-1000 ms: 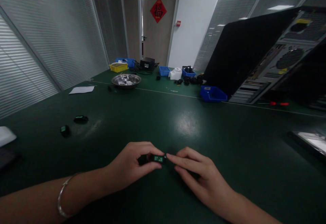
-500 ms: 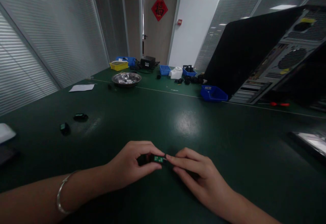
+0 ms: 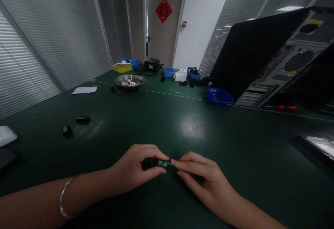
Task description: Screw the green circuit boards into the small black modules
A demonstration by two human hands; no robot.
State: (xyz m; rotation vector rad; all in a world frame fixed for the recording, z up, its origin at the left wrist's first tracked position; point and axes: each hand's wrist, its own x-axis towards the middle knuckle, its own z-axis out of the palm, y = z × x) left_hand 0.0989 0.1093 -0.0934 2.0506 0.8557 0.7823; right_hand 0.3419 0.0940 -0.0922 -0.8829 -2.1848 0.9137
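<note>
Near the front of the dark green table point(image 3: 146, 117), my left hand point(image 3: 142, 164) grips a small black part with a green circuit board point(image 3: 162, 163) between thumb and fingers. A thin, light metal piece point(image 3: 169, 163) sticks out from the board's right end. My right hand point(image 3: 200, 173) is just to the right, its index fingertip at that metal piece and its thumb a little below; whether it pinches anything is too small to tell. Two similar black parts with green boards, one point(image 3: 83, 119) farther back and one point(image 3: 67, 131) nearer, lie on the table at the left.
A metal bowl point(image 3: 129, 81) with small pieces stands farther back, beside a paper sheet point(image 3: 84, 90). Blue bin point(image 3: 219, 96) sits before a large computer case point(image 3: 261, 55) at right. Yellow bin point(image 3: 122, 68) and white device point(image 3: 180, 75) are at the back.
Both hands are nearly still. The thin metal piece at the right end of the board shows more clearly now. The camera view has shifted very slightly.
</note>
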